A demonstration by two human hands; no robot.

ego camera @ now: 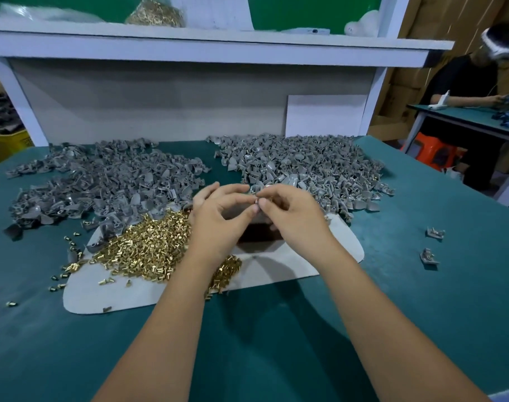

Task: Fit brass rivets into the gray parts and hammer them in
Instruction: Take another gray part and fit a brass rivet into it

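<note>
A workbench covered in a green mat [392,285] occupies the view, backed by a white shelf unit [212,50]. A second person [468,79] works at a separate table on the far right.

Two large heaps of gray parts lie on the far half of the mat: the left heap [102,178] and the right heap [305,166], well apart from each other. A white board [320,248] lies flat in front of them, and a pile of brass rivets [148,248] covers its left portion, with loose rivets scattered onto the mat beside it. Two separate gray parts [430,245] lie on the mat to the right, away from the heaps.

Both hands are raised above the board, between the rivet pile and the right heap, fingertips meeting. The left hand [218,219] has its fingers curled, thumb and forefinger pinched toward the meeting point. The right hand [294,216] pinches a small piece [257,201] at its fingertips; whether this is a rivet, a gray part or both cannot be determined, as it is too small and partly hidden by the fingers
</note>
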